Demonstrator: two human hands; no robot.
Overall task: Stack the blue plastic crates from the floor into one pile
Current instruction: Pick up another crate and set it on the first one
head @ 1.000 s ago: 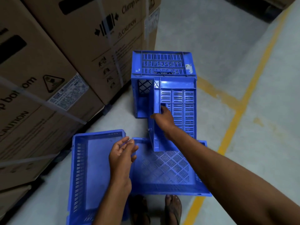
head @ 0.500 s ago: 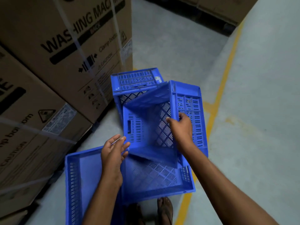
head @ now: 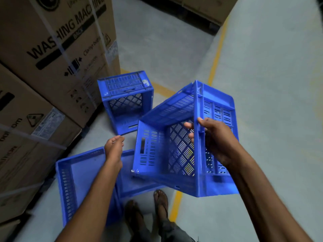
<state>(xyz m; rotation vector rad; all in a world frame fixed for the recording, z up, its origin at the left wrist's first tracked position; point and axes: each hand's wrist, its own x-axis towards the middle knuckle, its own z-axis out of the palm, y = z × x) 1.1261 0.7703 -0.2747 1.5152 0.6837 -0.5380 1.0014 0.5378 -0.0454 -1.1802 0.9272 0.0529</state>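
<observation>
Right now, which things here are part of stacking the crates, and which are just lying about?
Job: lifted crate, gripped by the right hand; crate on its side; left floor crate; middle floor crate.
Lying about: washing machine boxes; yellow floor line.

Read "WASHING MACHINE" in big black capitals on the upper cardboard box (head: 57, 41), well up and left of the right hand's (head: 216, 142) grip on the lifted crate (head: 164, 154); under it a smaller "Clamp", the rest blurred. Made out "om" and "UTION" on the lower cardboard box (head: 26, 145), left of that grip, beside a warning triangle (head: 35, 118) and an unreadable white label (head: 50, 123).
</observation>
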